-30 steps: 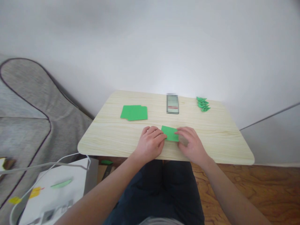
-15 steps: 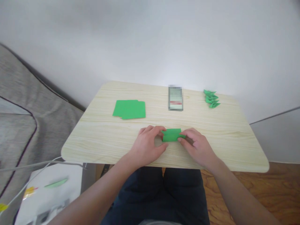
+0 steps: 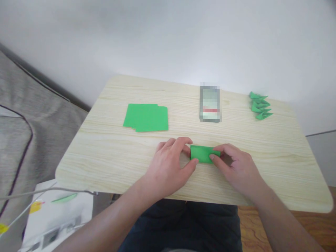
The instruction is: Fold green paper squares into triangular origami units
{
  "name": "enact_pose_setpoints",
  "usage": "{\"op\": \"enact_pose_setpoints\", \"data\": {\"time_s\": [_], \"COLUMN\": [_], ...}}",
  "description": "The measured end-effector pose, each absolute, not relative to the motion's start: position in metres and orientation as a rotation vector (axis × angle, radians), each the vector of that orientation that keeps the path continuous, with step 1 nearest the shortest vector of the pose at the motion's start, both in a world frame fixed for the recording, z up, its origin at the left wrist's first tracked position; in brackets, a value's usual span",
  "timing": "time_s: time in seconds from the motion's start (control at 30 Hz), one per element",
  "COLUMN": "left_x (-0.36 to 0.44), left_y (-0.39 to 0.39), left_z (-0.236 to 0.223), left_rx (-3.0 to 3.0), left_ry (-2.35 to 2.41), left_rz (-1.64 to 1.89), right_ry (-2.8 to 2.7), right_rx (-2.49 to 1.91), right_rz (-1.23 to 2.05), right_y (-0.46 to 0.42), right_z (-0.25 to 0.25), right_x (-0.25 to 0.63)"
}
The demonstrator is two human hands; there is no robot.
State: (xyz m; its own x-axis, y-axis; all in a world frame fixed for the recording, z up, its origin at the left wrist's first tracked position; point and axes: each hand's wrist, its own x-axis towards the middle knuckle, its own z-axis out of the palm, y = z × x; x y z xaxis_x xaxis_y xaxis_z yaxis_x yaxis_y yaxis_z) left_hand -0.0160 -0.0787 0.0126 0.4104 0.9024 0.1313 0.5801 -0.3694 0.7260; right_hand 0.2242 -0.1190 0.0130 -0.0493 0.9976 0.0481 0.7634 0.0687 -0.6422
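Note:
A small strip of folded green paper point(image 3: 202, 154) lies on the tabletop in front of me, its long side running left to right. My right hand point(image 3: 237, 166) pinches its right end, the thumb on top and the fingers behind and partly hidden. My left hand point(image 3: 170, 166) is curved round the left end with thumb and index finger apart. Its thumb tip is at the paper's lower left corner, and the other fingers are bent near the left edge.
On the pale wooden table point(image 3: 105, 147) lie a stack of green paper sheets point(image 3: 147, 117), a blurred-out phone point(image 3: 210, 105) and several folded green paper pieces point(image 3: 259, 105) in a row. A cable point(image 3: 52, 190) crosses at lower left, near a grey sofa point(image 3: 52, 105). A white wall stands behind.
The view has come closer to the table. The paper's right end, which stuck out as a flap, now looks folded flatter. My left index finger has lifted off the paper's top edge.

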Motion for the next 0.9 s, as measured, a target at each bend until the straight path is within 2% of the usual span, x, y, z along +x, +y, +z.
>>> {"op": "enact_pose_setpoints", "data": {"time_s": [0.53,0.9], "left_x": [-0.005,-0.005], "left_y": [-0.074,-0.076], "left_z": [0.010,0.019], "left_rx": [2.103,2.196], "left_ry": [1.365,1.364], "left_rz": [0.655,0.517], "right_ry": [-1.919,-1.769], "right_rx": [-1.822,-1.928], "right_rz": [0.520,0.624], "right_y": [-0.115,-0.116], "right_z": [0.013,0.017], "right_x": [0.219,0.212]}}
